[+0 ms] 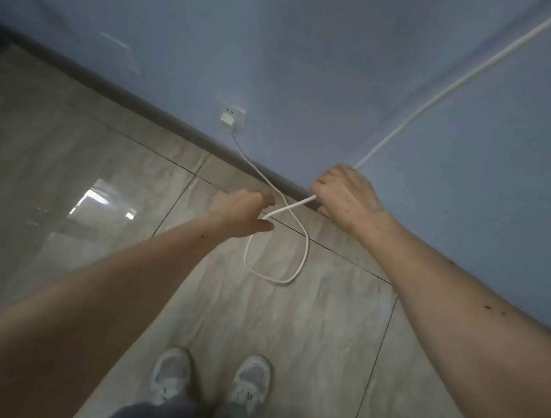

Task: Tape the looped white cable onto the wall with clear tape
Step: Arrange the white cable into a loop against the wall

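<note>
A white cable (304,246) runs from a white plug (227,120) in a wall socket down toward the floor and forms a hanging loop. It passes between my hands, then climbs up the blue wall (352,63) to the upper right. My right hand (344,194) grips the cable in a fist close to the wall. My left hand (244,212) pinches the cable a short way to the left. No tape is visible.
A white wall socket (233,116) sits low on the wall above a dark skirting board (141,104). Glossy grey floor tiles (94,222) spread below. My two white shoes (210,380) stand near the bottom of the view.
</note>
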